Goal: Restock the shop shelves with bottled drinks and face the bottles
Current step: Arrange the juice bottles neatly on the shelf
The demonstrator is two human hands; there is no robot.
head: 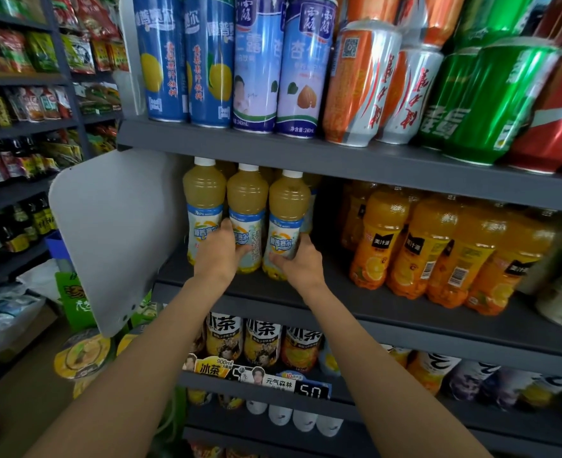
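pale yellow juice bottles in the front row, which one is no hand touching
The leftmost bottle, beside the grey divider. The left hand grips the middle bottle and the right hand grips the rightmost bottle.

Even, fairly bright indoor light, no hard source I can pick out. Glare streaks run down the green cans [491, 100] and the silver-orange cans [362, 84] on the top shelf. Deep shade sits under the shelf board [306, 153], darkest behind the orange juice bottles [402, 239]. Strong wide-angle bend: shelf lines curve, right-side cans smear and stretch. Left aisle racks [18, 127] are dimmer and soft. My forearms look stretched toward the bottom edge. Yellow bottles [246, 206] at centre are reasonably sharp, labels readable; slight overall softness.
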